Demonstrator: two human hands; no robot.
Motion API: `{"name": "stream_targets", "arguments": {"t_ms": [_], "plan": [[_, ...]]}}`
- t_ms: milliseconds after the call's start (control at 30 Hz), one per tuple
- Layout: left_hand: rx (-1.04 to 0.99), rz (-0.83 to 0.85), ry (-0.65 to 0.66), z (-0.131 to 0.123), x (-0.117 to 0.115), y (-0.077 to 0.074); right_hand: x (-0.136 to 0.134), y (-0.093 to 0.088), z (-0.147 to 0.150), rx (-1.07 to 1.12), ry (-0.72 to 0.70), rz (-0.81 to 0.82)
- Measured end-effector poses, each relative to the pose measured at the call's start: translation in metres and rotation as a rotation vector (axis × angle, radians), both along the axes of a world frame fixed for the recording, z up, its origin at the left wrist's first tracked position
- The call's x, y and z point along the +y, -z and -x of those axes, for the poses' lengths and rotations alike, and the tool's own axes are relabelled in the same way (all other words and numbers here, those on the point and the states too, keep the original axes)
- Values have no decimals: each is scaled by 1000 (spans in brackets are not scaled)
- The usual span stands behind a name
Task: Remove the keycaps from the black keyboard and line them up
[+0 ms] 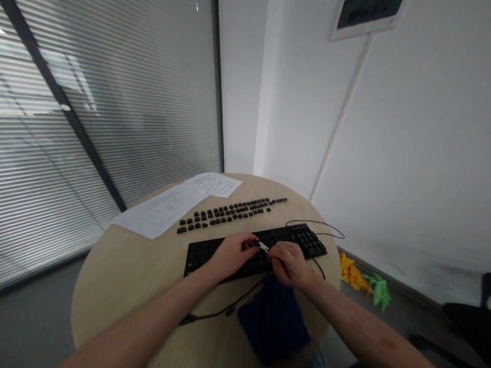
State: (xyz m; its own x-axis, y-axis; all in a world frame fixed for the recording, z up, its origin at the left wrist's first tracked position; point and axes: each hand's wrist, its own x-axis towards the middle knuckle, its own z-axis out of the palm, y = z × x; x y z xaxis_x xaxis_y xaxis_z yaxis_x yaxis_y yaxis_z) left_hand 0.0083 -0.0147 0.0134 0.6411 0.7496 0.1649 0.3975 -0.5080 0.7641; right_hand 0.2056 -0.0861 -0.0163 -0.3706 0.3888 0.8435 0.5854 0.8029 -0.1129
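A black keyboard (207, 250) lies across the table in front of me, partly covered by both hands. Above its middle, my left hand (236, 253) is closed in a pinch on a small black keycap (257, 242). Beside it, my right hand (290, 261) is closed around a slim tool with a pale tip (264, 247). The tip points left and meets the keycap; the rest of the tool is hidden by the fingers. Behind the keyboard, loose black keycaps (218, 221) are laid out in rows.
Printed paper sheets (164, 209) lie at the back left of the round wooden table (111, 276). A dark blue cloth (274, 322) lies at the front edge, near a black cable (230, 306). Yellow cloth (353, 273) and green cloth (379, 290) are beyond the right edge.
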Motion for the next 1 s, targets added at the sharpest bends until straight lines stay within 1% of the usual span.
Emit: {"name": "stream_targets", "arguments": {"t_ms": [233, 467, 567, 633, 700, 733, 800, 900, 1000], "plan": [[36, -31, -11, 1, 2, 1, 2, 3, -2, -52, 35, 15], [38, -81, -43, 2, 9, 4, 2, 0, -8, 3, 126, 15], [28, -95, -76, 6, 12, 2, 2, -2, -13, 56, 199, -9], [11, -85, -78, 8, 14, 0, 2, -3, -15, 81, 271, -4], [-12, -70, -70, 10, 15, -2, 3, -3, -17, 104, 312, 11], [-18, -61, -62, 11, 15, -2, 4, -3, -17, 111, 306, 24], [-21, -47, -40, 11, 14, -2, 6, 0, -17, 92, 243, 77], [-21, -36, -3, 10, 12, -2, 9, 4, -16, 2, 166, 177], [-19, -22, 31, 8, 9, -2, 10, 9, -15, -50, 191, 180]]}}
